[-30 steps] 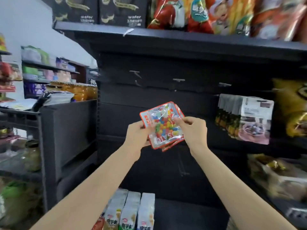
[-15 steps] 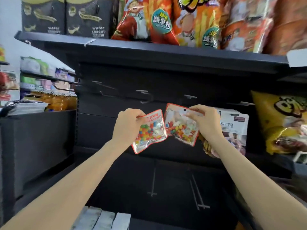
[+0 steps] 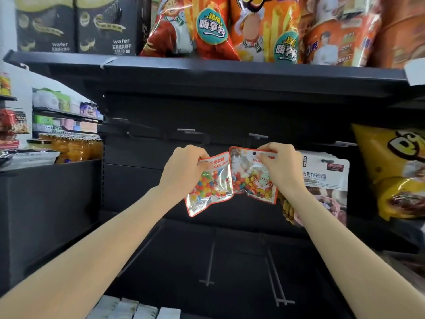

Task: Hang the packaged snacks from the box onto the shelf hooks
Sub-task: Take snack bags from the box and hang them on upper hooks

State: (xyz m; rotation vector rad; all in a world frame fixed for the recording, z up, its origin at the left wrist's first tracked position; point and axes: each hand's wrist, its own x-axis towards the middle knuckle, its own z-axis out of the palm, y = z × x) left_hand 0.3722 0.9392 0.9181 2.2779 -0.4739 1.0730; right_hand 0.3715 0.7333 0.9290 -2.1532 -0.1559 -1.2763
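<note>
Big dark shelf unit [image 3: 230, 111] fills my view, its top board loaded with orange crisp bags [image 3: 220, 28] and black wafer boxes [image 3: 76, 26] off to the left. Under that board runs the back panel with its row of hooks, and the one I want, the bare hook [image 3: 257, 136], sits just above my right hand. Far right hangs a yellow bag [image 3: 395, 171], and beside my right wrist a white milk-candy pack [image 3: 326, 176] is already on its own peg, so this row is clearly for hanging stock.

Now the work itself. My left hand [image 3: 184, 173] has its fingers curled over the top edge of the left candy pouch [image 3: 210, 183], holding it back as the spare, tilted and out of the way. My right hand [image 3: 279, 166] pinches the top corner of the right candy pouch [image 3: 250, 176], thumb and fingers closed on the header just beside the hang hole [image 3: 254, 153]. I grip there so the hole stays uncovered and faces the hook. The two pouches touch along their inner edges, both raised in front of the panel, just below the hooks, neither hung yet. Next, I reckon, lift the right one and thread it.
</note>
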